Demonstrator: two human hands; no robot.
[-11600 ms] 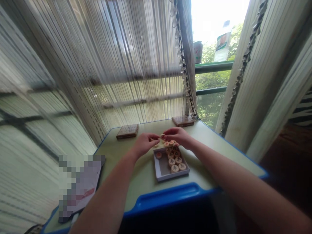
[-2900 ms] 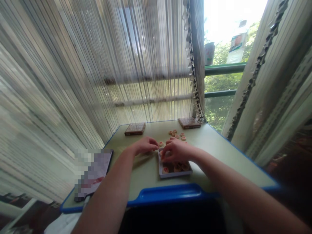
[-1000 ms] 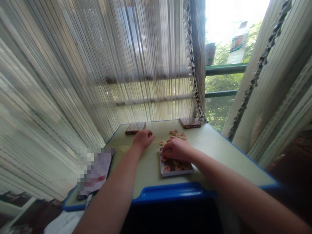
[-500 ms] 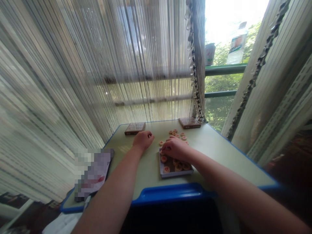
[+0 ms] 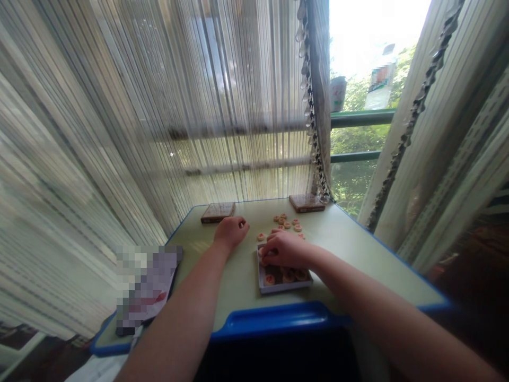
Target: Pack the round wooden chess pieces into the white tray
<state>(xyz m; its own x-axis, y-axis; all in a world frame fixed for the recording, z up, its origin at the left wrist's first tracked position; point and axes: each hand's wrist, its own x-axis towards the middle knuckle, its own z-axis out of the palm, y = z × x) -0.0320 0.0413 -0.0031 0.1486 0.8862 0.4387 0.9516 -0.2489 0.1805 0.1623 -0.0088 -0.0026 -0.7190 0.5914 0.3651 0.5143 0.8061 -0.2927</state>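
Observation:
My right hand (image 5: pixel 283 249) reaches over the shallow open box (image 5: pixel 287 288), its fingers closed and bent down on a round Chinese chess piece (image 5: pixel 261 253) at the box's left side. Another piece with red marking (image 5: pixel 270 279) lies in the near left corner, and several darker-marked pieces (image 5: pixel 293 275) sit at the near right, partly under my wrist. Just beyond the box, loose pieces (image 5: pixel 287 225) are scattered on the table. My left hand (image 5: pixel 231 232) rests curled on the table to the left; whether its fingers hold anything is hidden.
Two flat brown boxes stand at the table's far side, one at the left (image 5: pixel 218 211) and one at the right (image 5: pixel 307 203). A blurred-out tablet-like object (image 5: pixel 153 297) lies along the left edge. The table (image 5: pixel 350 265) has a blue rim; striped curtains (image 5: pixel 238 106) hang behind it.
My right fingers have come down toward me onto a piece along the box's left side, covering it. My left hand stays curled in place. The whole view has shifted slightly.

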